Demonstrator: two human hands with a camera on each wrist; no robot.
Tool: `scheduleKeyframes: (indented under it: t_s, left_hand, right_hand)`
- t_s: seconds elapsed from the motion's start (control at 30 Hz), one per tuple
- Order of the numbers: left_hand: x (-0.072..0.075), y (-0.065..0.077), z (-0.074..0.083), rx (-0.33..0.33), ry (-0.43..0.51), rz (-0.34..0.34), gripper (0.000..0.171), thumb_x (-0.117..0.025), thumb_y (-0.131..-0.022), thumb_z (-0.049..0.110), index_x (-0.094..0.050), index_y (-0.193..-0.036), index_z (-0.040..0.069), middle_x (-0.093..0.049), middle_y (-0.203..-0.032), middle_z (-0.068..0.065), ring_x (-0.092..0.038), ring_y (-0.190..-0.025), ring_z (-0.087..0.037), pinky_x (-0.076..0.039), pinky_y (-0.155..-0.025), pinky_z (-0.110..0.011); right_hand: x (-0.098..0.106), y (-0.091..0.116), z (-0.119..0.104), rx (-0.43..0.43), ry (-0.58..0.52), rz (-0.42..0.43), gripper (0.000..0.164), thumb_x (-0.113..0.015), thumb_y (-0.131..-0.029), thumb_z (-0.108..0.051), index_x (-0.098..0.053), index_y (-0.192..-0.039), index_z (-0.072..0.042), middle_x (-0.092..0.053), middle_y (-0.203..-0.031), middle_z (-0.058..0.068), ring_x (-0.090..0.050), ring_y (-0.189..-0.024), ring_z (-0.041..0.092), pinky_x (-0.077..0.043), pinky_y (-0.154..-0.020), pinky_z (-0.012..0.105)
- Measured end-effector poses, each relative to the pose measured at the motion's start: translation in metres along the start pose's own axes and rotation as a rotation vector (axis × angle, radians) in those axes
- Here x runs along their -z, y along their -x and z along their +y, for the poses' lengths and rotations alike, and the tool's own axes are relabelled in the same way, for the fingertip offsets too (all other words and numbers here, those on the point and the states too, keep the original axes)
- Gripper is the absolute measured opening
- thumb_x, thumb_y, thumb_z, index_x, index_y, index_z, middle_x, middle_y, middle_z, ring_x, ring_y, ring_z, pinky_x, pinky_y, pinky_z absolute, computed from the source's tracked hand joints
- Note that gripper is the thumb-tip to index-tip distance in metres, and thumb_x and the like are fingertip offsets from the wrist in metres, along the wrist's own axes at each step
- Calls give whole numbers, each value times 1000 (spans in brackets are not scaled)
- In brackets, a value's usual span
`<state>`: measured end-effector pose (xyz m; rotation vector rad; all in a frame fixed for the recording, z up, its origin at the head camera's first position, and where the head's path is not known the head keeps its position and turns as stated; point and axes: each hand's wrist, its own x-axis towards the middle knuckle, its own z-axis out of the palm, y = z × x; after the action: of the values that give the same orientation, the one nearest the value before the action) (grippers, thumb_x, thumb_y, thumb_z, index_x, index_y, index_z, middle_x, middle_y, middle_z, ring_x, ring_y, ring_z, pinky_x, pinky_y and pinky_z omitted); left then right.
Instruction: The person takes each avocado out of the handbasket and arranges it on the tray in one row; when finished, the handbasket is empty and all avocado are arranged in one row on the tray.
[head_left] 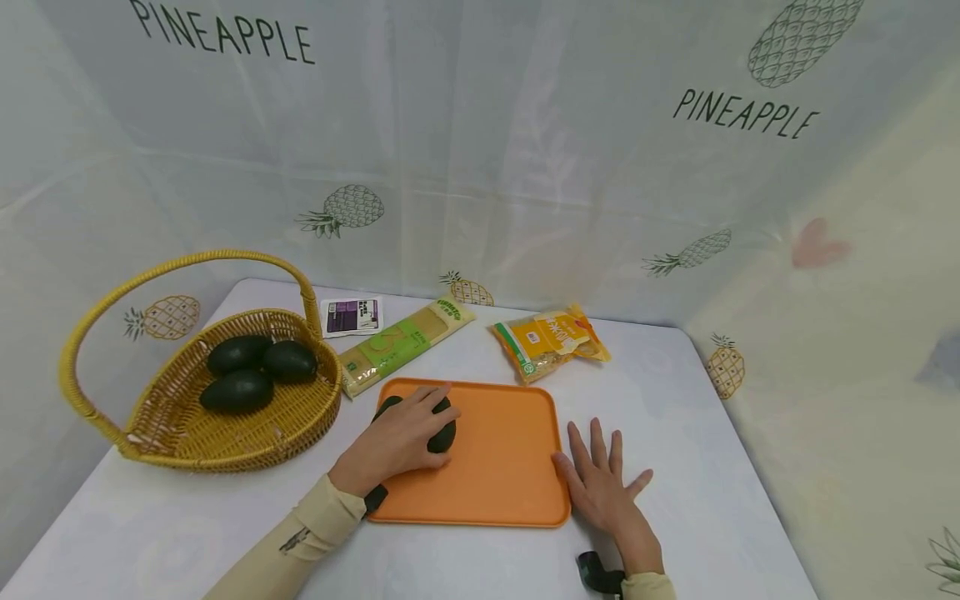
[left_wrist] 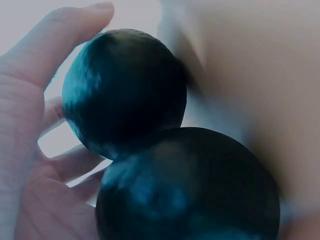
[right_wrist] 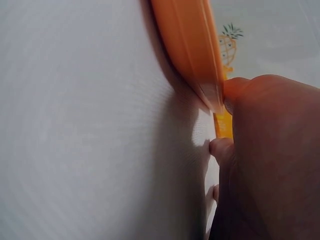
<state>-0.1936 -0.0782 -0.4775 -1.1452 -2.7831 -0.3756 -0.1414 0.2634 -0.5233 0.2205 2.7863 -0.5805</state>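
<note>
Two dark green avocados lie at the left side of an orange tray (head_left: pixel 502 475). My left hand (head_left: pixel 401 437) reaches over them from the near left and curls its thumb and fingers around one avocado (head_left: pixel 444 437). The other avocado (head_left: pixel 387 405) is partly hidden behind the hand in the head view. In the left wrist view the gripped avocado (left_wrist: pixel 125 90) touches the second avocado (left_wrist: pixel 187 190). My right hand (head_left: pixel 600 492) rests on the table with spread fingers, its thumb against the tray's right rim.
A yellow wicker basket (head_left: pixel 303 429) with a tall handle stands at the left, holding three avocados (head_left: pixel 237 392). Behind the tray lie a purple-and-white packet (head_left: pixel 352 317), a long green noodle pack (head_left: pixel 405 343) and an orange-yellow food bag (head_left: pixel 551 340). A pineapple-print curtain hangs behind the table.
</note>
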Motion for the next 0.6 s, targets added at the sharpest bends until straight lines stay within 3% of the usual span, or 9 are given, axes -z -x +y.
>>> scheduleKeyframes:
  t_s: [0.23, 0.6]
  left_hand:
    - [-3, -3, 2, -30, -24, 43, 54, -85, -92, 41, -70, -134, 12, -59, -152, -23, -59, -139, -40, -61, -102, -47]
    - [7, 0, 3, -13, -34, -37, 51, -85, -93, 36, -69, -132, 9, -63, -145, -23, -60, -135, -39, -61, -101, -47]
  right_hand:
    - [0, 0, 0, -2, 1, -8, 85, -32, -107, -74, -13, -173, -24, 12, -181, 17, 25, -162, 52, 43, -99, 79]
    - [-3, -2, 5, 15, 1, 5, 88, -29, -105, -77, -16, -173, -22, 11, -181, 17, 25, -162, 51, 45, -97, 77]
